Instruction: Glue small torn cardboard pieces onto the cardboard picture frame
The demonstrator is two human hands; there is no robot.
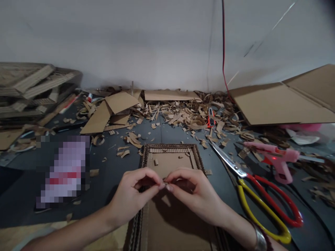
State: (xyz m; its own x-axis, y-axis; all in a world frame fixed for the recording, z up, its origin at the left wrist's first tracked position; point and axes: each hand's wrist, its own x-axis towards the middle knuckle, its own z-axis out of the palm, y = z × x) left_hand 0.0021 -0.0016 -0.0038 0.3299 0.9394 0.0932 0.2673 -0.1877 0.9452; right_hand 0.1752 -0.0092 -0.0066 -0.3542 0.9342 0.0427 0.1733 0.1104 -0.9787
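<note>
Although the left hand [131, 197] and right hand [195, 197] meet over the middle of the layered cardboard frame [170, 148], neither is clearly nearer to it: its long axis runs straight ahead of the person across the dark worktop [115, 174], with the far end beyond the fingertips [162, 186] and the near end cut off by the bottom of the view. Both hands are closed into pinches with their tips meeting, but any sliver held between them is too small to make out. The right hand is nearer the red-and-yellow-handled scissors [264, 218], which lie just beside the frame.
</note>
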